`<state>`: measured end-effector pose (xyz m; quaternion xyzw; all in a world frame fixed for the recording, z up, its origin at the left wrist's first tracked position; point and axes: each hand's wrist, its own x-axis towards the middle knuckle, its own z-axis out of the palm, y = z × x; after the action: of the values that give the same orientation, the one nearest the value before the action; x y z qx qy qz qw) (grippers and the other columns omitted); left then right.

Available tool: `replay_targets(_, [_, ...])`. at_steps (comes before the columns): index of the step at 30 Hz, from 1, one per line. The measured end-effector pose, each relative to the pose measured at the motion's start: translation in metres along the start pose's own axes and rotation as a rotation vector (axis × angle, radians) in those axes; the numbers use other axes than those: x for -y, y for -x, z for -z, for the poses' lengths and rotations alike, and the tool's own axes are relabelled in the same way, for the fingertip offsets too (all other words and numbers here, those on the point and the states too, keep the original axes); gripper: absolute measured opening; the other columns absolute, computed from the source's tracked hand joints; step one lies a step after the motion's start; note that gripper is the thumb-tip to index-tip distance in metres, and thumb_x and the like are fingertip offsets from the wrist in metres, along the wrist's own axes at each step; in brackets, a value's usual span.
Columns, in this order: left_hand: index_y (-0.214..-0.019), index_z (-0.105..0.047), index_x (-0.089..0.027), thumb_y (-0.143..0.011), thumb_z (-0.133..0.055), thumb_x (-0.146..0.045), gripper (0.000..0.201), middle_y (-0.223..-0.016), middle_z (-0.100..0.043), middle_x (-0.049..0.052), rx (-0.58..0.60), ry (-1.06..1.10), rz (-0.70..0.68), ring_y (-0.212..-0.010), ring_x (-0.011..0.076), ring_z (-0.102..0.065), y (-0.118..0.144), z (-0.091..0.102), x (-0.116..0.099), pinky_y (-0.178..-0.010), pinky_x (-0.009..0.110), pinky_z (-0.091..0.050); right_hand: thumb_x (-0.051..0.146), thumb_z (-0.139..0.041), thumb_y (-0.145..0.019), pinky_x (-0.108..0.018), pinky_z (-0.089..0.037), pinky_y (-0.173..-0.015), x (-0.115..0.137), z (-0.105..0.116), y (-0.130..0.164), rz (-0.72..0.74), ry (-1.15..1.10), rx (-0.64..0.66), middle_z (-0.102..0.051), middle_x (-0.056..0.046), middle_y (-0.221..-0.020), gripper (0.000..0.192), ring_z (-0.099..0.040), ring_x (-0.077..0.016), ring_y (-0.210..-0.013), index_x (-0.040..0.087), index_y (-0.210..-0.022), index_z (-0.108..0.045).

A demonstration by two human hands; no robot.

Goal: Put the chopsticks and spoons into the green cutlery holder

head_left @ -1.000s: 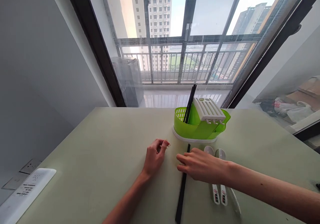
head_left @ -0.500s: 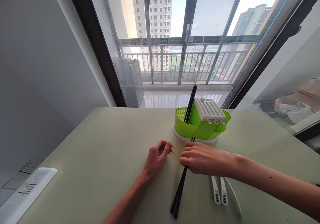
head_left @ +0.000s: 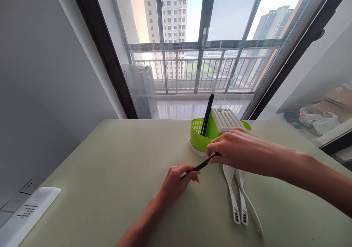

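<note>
A pair of black chopsticks (head_left: 202,164) is held slantwise above the table between my two hands. Fingers and thumb of my left hand (head_left: 178,181) pinch the lower left end. At the upper right end, my right hand (head_left: 233,148) is closed round the sticks. Just behind my right hand stands a green cutlery holder (head_left: 200,142) with a white slotted top (head_left: 226,120), partly covered by that hand. More black chopsticks (head_left: 207,115) lean upright in its left basket. Below my right wrist lie several white spoons (head_left: 232,193), their upper ends partly hidden.
All of this rests on a pale green table (head_left: 123,159). A white power strip (head_left: 35,214) lies along its left edge, near a wall socket (head_left: 31,185). Beyond the far edge are window panes and a balcony railing (head_left: 189,74).
The chopsticks have swung from pointing toward me to a slant across the table. My right hand rose up and right; my left hand moved right and took hold of their other end.
</note>
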<state>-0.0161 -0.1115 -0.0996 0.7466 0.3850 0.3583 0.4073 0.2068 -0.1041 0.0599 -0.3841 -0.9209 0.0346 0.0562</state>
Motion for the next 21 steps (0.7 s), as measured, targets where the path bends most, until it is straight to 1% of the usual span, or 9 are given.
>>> replay_targets(1, [-0.091, -0.079, -0.023, -0.098, -0.058, -0.036, 0.025, -0.085, -0.080, 0.001, -0.017, 0.027, -0.006, -0.083, 0.0178, -0.072, -0.001, 0.001, -0.001, -0.087, 0.028, -0.052, 0.031, -0.065, -0.093, -0.026, -0.028, -0.054, 0.002, 0.007, -0.001, -0.026, -0.050, 0.013, -0.071, 0.000, -0.074, 0.012, -0.063, -0.0148, -0.062, 0.026, -0.085, -0.072])
replay_targets(3, [-0.091, -0.080, -0.023, -0.097, -0.060, -0.036, 0.025, -0.089, -0.080, 0.002, -0.050, 0.076, -0.023, -0.085, 0.0184, -0.073, -0.002, 0.002, -0.002, -0.087, 0.028, -0.053, 0.037, -0.063, -0.094, -0.025, -0.032, -0.055, 0.008, 0.018, -0.003, -0.068, -0.152, 0.041, -0.072, 0.001, -0.076, 0.015, -0.063, -0.0138, -0.065, 0.028, -0.091, -0.074])
replay_targets(6, [-0.093, -0.081, -0.023, -0.095, -0.064, -0.037, 0.022, -0.092, -0.080, 0.003, -0.063, 0.125, -0.036, -0.085, 0.0193, -0.073, -0.002, 0.002, -0.002, -0.084, 0.029, -0.055, 0.043, -0.061, -0.095, -0.023, -0.036, -0.056, 0.016, 0.025, -0.007, -0.091, -0.285, 0.043, -0.072, 0.003, -0.073, 0.021, -0.060, -0.0109, -0.061, 0.027, -0.091, -0.075])
replay_targets(9, [-0.096, -0.082, -0.023, -0.093, -0.067, -0.038, 0.021, -0.090, -0.081, 0.003, -0.054, 0.160, -0.009, -0.080, 0.0194, -0.073, -0.001, 0.000, 0.001, -0.078, 0.029, -0.057, 0.045, -0.057, -0.098, -0.023, -0.038, -0.058, 0.021, 0.020, -0.010, -0.096, -0.332, -0.023, -0.072, 0.003, -0.074, 0.027, -0.060, -0.0104, -0.061, 0.026, -0.092, -0.075])
replay_targets(12, [-0.098, -0.083, -0.023, -0.091, -0.070, -0.037, 0.020, -0.088, -0.081, 0.003, -0.057, 0.156, 0.007, -0.078, 0.0197, -0.073, 0.000, -0.002, 0.004, -0.077, 0.029, -0.058, 0.044, -0.054, -0.100, -0.024, -0.036, -0.057, 0.021, 0.012, -0.011, -0.108, -0.303, -0.082, -0.071, 0.002, -0.073, 0.030, -0.059, -0.0114, -0.061, 0.023, -0.090, -0.073])
replay_targets(16, [-0.100, -0.083, -0.025, -0.090, -0.071, -0.036, 0.019, -0.090, -0.081, 0.001, -0.056, 0.147, 0.028, -0.081, 0.0201, -0.074, -0.001, 0.000, 0.004, -0.080, 0.029, -0.057, 0.042, -0.053, -0.100, -0.023, -0.037, -0.057, 0.019, 0.006, -0.011, -0.118, -0.331, -0.087, -0.071, 0.001, -0.073, 0.028, -0.061, -0.0120, -0.061, 0.022, -0.090, -0.070])
replay_targets(21, [-0.098, -0.083, -0.025, -0.087, -0.073, -0.037, 0.019, -0.092, -0.081, 0.001, -0.018, 0.133, 0.080, -0.082, 0.0209, -0.074, -0.003, 0.003, 0.000, -0.082, 0.029, -0.056, 0.041, -0.053, -0.101, -0.023, -0.038, -0.058, 0.017, 0.003, -0.012, -0.125, -0.351, -0.081, -0.072, 0.001, -0.076, 0.026, -0.063, -0.0131, -0.064, 0.022, -0.092, -0.069])
